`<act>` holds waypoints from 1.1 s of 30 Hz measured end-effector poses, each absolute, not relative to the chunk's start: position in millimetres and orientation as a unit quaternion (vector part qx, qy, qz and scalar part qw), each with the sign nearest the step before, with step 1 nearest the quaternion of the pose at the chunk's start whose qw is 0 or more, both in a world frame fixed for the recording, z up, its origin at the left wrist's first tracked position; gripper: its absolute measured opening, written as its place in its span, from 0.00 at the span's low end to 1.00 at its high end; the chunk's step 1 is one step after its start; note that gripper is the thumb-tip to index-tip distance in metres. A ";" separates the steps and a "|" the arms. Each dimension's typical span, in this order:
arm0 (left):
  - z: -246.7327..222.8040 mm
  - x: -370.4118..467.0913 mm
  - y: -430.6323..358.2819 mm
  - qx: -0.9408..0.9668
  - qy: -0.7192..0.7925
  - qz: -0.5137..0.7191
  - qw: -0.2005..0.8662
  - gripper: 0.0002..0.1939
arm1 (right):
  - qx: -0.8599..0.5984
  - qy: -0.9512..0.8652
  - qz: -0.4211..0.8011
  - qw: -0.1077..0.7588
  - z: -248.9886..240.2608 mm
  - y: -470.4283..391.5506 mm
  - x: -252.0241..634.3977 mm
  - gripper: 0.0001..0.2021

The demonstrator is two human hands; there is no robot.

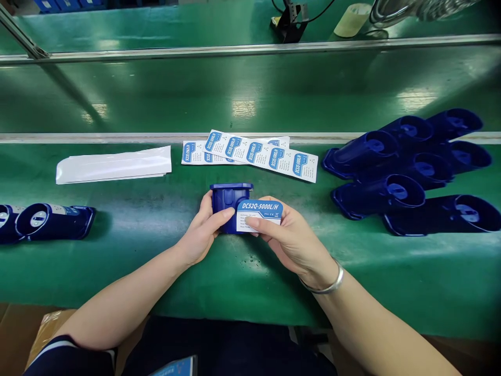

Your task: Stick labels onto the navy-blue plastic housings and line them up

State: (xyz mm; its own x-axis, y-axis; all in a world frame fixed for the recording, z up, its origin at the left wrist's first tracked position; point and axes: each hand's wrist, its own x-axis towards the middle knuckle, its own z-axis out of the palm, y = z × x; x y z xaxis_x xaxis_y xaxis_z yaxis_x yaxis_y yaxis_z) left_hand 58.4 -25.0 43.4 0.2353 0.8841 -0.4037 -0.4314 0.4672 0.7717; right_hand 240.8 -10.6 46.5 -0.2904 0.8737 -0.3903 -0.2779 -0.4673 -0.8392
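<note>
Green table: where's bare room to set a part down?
Bare: between the left-end housings and the left hand; also in front of the right-end housings, beside the right forearm. Crowded: among the right-end housings, and around the label strips.

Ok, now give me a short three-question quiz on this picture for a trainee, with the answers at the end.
1. True or false: the right hand holds a label headed DC52Q-5000L/H.
2. What does the left hand hold?
A) a silver bracelet
B) a blue part
C) a white strip
3. Fill in the gap: the larger group of blue parts lies to the ____ of both hands.

Key:
1. True
2. B
3. right
</note>
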 end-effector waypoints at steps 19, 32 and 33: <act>39.9 56.3 -24.6 0.345 0.427 0.439 0.712 0.40 | -0.442 -0.335 0.729 0.401 48.7 -10.3 239.6 0.17; 45.1 57.5 -23.8 0.327 0.444 0.437 0.711 0.43 | -0.429 -0.319 0.739 0.409 49.9 -10.6 237.9 0.16; 45.3 57.5 -23.8 0.327 0.444 0.436 0.711 0.42 | -0.429 -0.319 0.740 0.410 50.0 -10.6 238.0 0.16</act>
